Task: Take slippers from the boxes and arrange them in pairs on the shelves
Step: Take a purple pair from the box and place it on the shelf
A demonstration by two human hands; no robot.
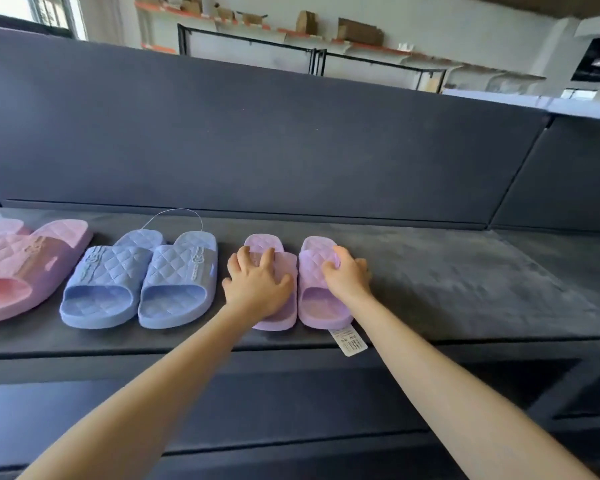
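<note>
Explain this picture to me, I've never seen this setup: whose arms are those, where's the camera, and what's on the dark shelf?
There is no machine here. A person works with bare hands, and the one camera sits on their head, looking forward and down, so both arms come in from the bottom edge.

On the dark shelf slippers stand side by side: a pink pair at the left, cut off by the frame, then a blue pair with a thin loop behind it.

The left hand lies with spread fingers on top of the left lilac slipper. The right hand lies on the strap of the right lilac slipper, fingers bent; whether it grips or only presses is unclear. Both slippers sit on the shelf. A white barcode tag lies at the right one's heel.
</note>
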